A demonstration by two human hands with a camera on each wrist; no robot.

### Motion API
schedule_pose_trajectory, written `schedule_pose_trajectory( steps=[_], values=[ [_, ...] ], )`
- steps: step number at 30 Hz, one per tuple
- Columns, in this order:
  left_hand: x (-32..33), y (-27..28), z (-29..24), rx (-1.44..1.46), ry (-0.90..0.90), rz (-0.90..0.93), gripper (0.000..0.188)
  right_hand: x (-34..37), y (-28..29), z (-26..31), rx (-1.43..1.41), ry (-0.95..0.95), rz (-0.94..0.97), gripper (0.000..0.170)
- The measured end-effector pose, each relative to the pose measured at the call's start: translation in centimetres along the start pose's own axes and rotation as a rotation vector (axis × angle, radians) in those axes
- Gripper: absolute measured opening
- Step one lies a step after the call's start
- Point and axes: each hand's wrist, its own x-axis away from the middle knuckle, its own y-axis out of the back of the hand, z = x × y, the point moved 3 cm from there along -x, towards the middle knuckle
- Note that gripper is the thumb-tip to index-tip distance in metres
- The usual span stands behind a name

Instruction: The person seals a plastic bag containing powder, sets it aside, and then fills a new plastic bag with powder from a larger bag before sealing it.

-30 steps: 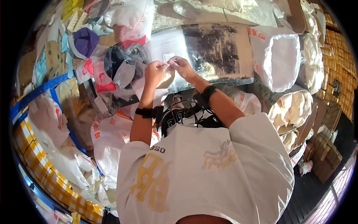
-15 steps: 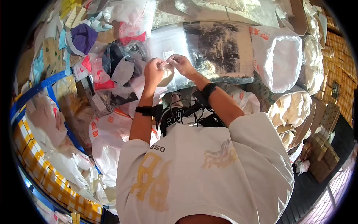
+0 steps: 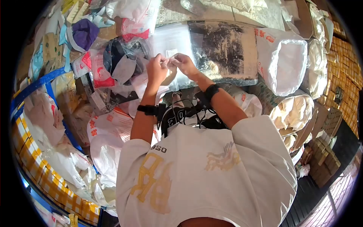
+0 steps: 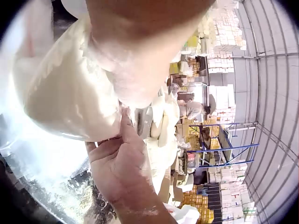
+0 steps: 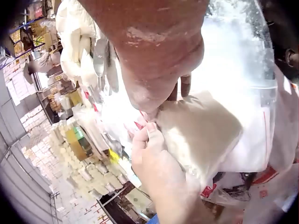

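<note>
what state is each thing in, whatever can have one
filled bag, plump, sealed or not unclear
left hand, pinching the bag's end
right hand, pinching the same end
white sack, mouth open
dark board, dusted with pale powder
plastic sheets, lying flat
metal scoop, lying down

Dark lettering (image 3: 159, 150) on the white shirt (image 3: 227, 185) seems to begin "OS"; red characters (image 3: 265, 35) on a white bag (image 3: 267, 62) are illegible.

There is one plump pale bag (image 5: 201, 128) and two grips, a left grip (image 3: 156, 71) and a right grip (image 3: 183, 65). Two black wrist straps (image 3: 149, 110) show, plus one white shirt (image 3: 208, 170), one metal scoop (image 3: 192, 5) and one purple cloth (image 3: 85, 34). The heaped pouches (image 3: 293, 113) overlap beyond counting.
</note>
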Motion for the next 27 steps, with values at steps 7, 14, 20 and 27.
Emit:
schedule_pose_trajectory(
  steps=[7, 14, 20, 27],
  values=[
    [-0.3, 0.3, -0.4, 0.006, 0.05, 0.016, 0.015, -0.4, 0.0, 0.1, -0.044, 0.039, 0.026, 0.011],
    [-0.3, 0.3, 0.3, 0.077, 0.145, 0.079, 0.013, 0.1, -0.4, 0.9, -0.105, 0.002, -0.043, 0.011],
    [-0.4, 0.2, 0.2, 0.099, 0.205, 0.118, 0.008, -0.2, -0.1, -0.8, -0.228, -0.012, -0.058, 0.009],
    [-0.8, 0.4, 0.5, 0.085, 0.226, 0.109, 0.011, -0.3, -0.3, -0.6, -0.196, -0.055, -0.136, 0.013]
  ],
)
